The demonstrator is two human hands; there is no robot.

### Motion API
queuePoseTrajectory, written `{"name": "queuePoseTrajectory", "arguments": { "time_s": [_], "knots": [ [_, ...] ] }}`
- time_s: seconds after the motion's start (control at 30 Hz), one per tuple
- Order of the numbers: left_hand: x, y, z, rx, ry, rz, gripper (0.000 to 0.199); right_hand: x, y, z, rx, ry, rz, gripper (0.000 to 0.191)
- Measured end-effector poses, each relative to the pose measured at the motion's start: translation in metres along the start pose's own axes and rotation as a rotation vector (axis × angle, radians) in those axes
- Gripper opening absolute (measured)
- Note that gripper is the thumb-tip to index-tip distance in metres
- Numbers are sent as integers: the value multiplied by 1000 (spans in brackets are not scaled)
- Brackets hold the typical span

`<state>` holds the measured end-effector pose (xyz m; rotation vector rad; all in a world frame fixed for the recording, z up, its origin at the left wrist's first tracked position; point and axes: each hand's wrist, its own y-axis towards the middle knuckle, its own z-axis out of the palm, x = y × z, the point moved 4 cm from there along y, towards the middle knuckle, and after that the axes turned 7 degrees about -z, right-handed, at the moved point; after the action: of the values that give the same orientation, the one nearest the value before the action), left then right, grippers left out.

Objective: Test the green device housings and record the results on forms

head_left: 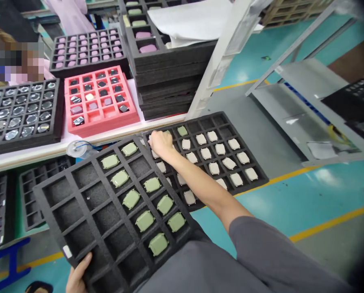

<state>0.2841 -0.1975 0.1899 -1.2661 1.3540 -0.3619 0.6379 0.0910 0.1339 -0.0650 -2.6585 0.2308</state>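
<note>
My left hand (78, 273) grips the lower left edge of a black foam tray (101, 215), which is tilted against my body. Several green watch-case-like parts (145, 221) lie in its right-hand compartments, while the left ones hold nothing. My right hand (162, 144) reaches over a second black foam tray (224, 122), its fingers closed at the far left corner compartments. What those fingers hold, if anything, is hidden. That second tray carries several whitish parts (214, 168) and a green part (182, 130) near its far edge.
Beyond the trays, a bench bears a red foam tray (108, 122), a black tray of round glassy parts (55, 134) and a tall stack of black trays (169, 67). A white post (218, 61) rises beside the stack. Another person (68, 16) is across the bench.
</note>
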Motion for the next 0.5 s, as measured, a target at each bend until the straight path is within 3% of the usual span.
{"name": "queuePoseTrajectory", "arguments": {
  "time_s": [0.1, 0.27, 0.37, 0.43, 0.5],
  "knots": [
    [-7, 4, -1, -21, -34, -28, 59, 2, 6, 0, -1, 46, 46, 25],
    [-17, 2, 3, -16, 54, -52, 61, -3, 6, 2, -53, 175, 176, 40],
    [-21, 0, 6, -19, 101, -41, 61, -9, 10, 6, -80, 386, 161, 26],
    [-22, -1, 10, -19, 143, -14, 62, -26, 9, 0, -135, 623, 146, 20],
    [-22, -2, 15, -12, 137, 15, 66, -64, 0, -20, -258, 796, 158, 24]
  ]
}}
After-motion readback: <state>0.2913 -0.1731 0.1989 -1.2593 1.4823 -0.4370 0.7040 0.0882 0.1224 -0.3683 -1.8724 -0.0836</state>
